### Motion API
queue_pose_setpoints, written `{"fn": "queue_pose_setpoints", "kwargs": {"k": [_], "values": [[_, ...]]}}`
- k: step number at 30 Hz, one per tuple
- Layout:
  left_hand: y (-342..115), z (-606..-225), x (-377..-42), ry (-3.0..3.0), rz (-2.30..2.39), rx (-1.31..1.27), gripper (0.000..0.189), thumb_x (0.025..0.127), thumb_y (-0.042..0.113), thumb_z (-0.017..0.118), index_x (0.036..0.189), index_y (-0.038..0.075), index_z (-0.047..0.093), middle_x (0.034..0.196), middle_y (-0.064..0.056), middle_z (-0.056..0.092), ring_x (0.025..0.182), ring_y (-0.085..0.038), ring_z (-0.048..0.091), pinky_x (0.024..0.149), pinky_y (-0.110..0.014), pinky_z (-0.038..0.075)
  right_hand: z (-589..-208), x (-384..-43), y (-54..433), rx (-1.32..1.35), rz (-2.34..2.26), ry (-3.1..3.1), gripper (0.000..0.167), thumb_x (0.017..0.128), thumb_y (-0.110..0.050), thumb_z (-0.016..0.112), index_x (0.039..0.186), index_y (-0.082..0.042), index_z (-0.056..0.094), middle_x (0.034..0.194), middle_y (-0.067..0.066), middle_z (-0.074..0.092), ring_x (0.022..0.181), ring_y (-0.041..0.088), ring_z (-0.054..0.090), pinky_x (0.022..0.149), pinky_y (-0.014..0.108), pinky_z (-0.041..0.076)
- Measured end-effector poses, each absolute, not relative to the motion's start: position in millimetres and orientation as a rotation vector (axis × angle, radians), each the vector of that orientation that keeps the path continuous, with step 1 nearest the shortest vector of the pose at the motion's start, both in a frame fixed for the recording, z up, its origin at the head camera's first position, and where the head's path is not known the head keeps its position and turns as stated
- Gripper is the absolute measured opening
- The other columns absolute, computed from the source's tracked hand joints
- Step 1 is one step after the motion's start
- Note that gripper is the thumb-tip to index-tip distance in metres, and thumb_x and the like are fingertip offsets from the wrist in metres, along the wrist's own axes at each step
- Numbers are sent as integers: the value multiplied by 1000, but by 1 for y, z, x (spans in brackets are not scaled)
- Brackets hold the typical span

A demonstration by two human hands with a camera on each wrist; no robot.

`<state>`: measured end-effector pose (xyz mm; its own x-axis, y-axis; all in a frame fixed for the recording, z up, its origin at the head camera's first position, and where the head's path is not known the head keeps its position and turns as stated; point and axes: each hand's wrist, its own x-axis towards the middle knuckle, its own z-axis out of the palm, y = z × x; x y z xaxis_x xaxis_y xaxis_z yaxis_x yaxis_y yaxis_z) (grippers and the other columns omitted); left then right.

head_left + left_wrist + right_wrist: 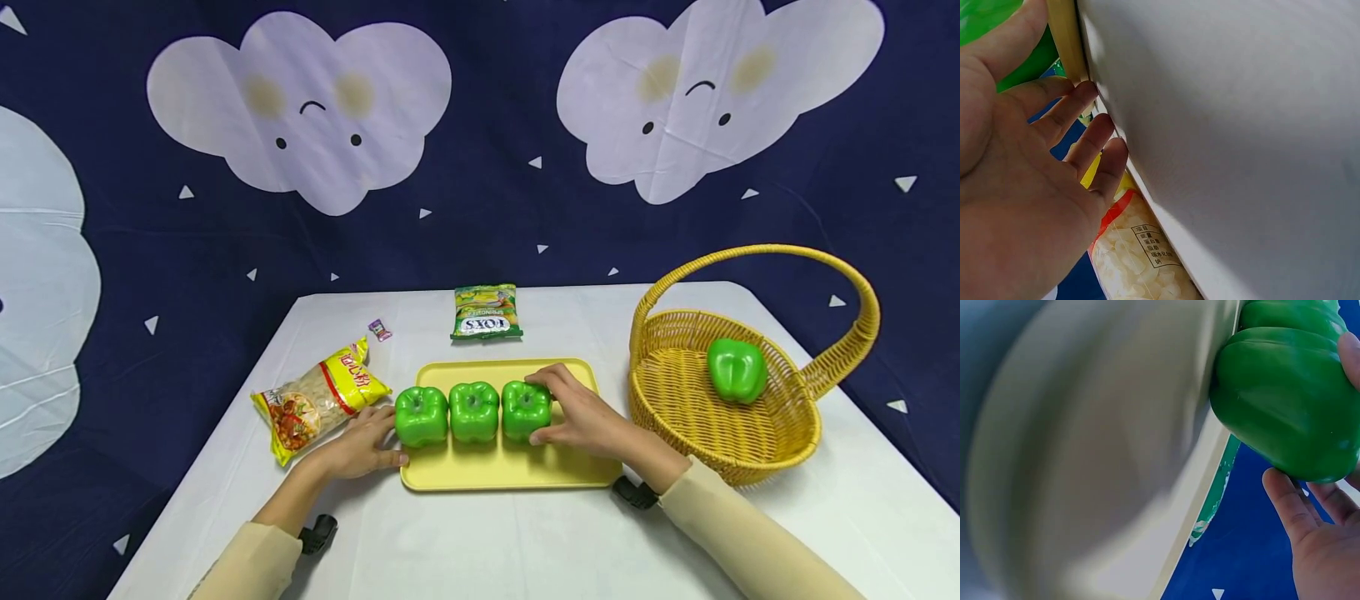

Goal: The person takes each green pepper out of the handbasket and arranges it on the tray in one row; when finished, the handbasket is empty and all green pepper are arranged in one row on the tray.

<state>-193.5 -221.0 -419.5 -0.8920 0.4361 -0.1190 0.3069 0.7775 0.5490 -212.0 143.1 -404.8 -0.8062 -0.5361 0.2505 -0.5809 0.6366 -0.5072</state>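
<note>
Three green bell peppers stand side by side on a yellow tray (517, 472): a left one (421, 417), a middle one (474, 412) and a right one (526, 410). My right hand (585, 417) holds the right pepper, thumb on its near side and fingers on its far side; this pepper (1291, 400) fills much of the right wrist view. At the tray's left end is my left hand (363, 446), beside the left pepper, its fingers loosely extended. The left wrist view shows its palm (1029, 150) next to the tray rim (1067, 37).
A wicker basket (678, 417) with a tall handle stands at the right, holding another green bell pepper (737, 371). A yellow food bag (318, 400) lies left of the tray. Behind are a green FOX'S packet (486, 312) and a small purple wrapped sweet (379, 330).
</note>
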Motion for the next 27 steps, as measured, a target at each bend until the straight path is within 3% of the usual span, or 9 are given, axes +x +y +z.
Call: {"fn": "queue_pose_setpoints", "kwargs": {"k": [16, 27], "values": [[-220, -420, -193, 2722, 790, 569, 73, 81, 34, 72, 139, 1, 43, 149, -24, 31, 139, -51, 14, 110, -70, 5, -405, -212, 142, 963, 884, -2764, 84, 68, -39, 81, 138, -17, 41, 132, 3, 44, 120, 25, 51, 100, 47, 47], [-221, -421, -194, 2751, 770, 600, 72, 80, 34, 72, 138, 1, 44, 147, -23, 36, 138, -48, 21, 110, -70, 11, -405, -212, 143, 976, 866, -2776, 84, 68, -40, 81, 139, -17, 41, 130, 1, 46, 119, 24, 53, 99, 46, 47]]}}
